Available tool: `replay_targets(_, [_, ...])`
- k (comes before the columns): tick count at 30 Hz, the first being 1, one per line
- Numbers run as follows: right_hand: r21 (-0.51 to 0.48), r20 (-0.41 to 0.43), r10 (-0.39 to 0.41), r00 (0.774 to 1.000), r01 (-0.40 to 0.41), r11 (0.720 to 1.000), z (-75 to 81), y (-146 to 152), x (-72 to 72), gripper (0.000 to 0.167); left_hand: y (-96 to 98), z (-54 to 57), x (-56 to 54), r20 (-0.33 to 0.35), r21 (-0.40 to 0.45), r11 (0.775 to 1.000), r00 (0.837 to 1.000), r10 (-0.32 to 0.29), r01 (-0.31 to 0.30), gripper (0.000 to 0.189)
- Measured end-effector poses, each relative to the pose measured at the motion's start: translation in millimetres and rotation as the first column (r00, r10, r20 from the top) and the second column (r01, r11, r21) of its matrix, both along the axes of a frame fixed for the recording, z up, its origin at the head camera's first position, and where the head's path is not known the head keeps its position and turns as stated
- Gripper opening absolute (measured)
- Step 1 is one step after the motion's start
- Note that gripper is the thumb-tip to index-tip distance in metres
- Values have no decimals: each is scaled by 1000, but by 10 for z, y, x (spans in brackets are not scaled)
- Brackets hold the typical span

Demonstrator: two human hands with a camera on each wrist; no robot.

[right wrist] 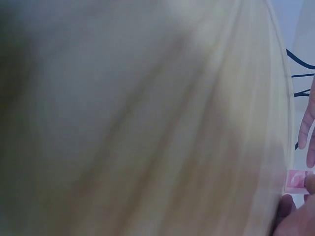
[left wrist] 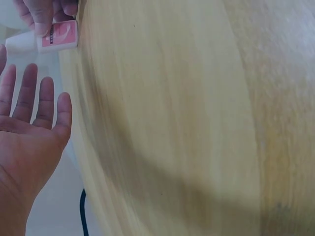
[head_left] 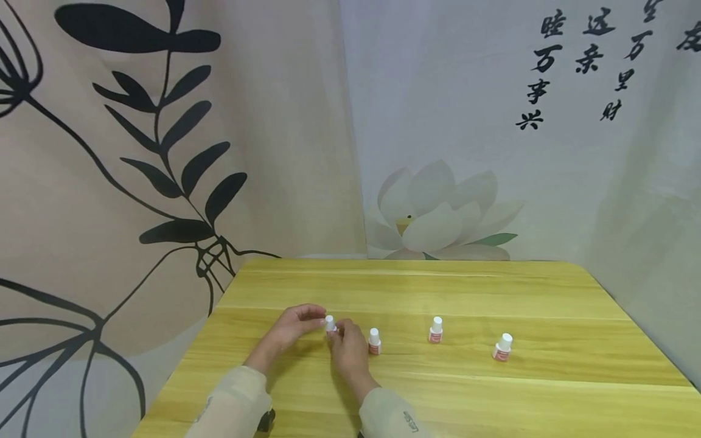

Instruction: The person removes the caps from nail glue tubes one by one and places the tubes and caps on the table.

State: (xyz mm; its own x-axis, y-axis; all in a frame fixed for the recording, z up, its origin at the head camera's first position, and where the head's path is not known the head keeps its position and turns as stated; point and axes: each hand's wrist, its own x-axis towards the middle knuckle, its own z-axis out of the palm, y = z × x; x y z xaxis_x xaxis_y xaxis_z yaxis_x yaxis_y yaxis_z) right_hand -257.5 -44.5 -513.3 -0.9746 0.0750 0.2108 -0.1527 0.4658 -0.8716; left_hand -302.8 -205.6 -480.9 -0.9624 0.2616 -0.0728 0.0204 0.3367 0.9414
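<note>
Your right hand (head_left: 349,350) pinches a small white bottle (head_left: 330,323) with a pink label, its white cap pointing up. Your left hand (head_left: 292,328) is released, fingers extended beside that cap; you cannot tell from these views whether they touch it, nor whether the bottle's base meets the wooden table (head_left: 493,401). Pale sleeves (head_left: 235,401) cover both your forearms. Just right of your right hand stands a second bottle (head_left: 375,342); a third bottle (head_left: 435,330) and a fourth bottle (head_left: 502,347) stand upright farther right, well apart. Beyond the table hangs a cloth backdrop (head_left: 296,152) printed with dark leaves, a pale lotus and black characters.
</note>
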Motion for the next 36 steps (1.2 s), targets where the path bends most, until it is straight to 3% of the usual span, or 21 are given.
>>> replay_targets(36, [42, 12, 19, 1000, -19, 999, -48, 28, -47, 12, 36, -79, -10, -11, 23, 999, 999, -31, 31, 30])
